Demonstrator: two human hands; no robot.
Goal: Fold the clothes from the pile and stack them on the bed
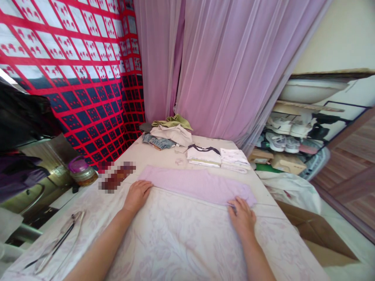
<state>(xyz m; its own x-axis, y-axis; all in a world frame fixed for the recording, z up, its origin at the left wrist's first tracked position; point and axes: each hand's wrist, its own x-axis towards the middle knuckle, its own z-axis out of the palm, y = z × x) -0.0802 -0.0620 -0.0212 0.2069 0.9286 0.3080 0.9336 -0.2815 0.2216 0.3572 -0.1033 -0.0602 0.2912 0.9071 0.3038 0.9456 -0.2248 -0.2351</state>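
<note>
A lilac ribbed garment (193, 183) lies folded into a long strip across the bed (175, 242). At its left end my left hand (138, 196) rests with fingers stretched over the near corner, lying flat on the cloth. My right hand (243, 216) is at the other end, its thumb and fingers bent together on the near edge of the garment. Beyond the strip sits a folded white shirt with a dark neckline (204, 155). A folded pale print garment (234, 157) is right beside it.
A loose pile of clothes (171, 130) lies at the bed's far end, before purple curtains (222, 70). Cords or thin straps (63, 240) lie at the left edge. A purple-lidded jar (82, 171) stands left; shoes on a rack (283, 142) and a cardboard box (319, 234) are right.
</note>
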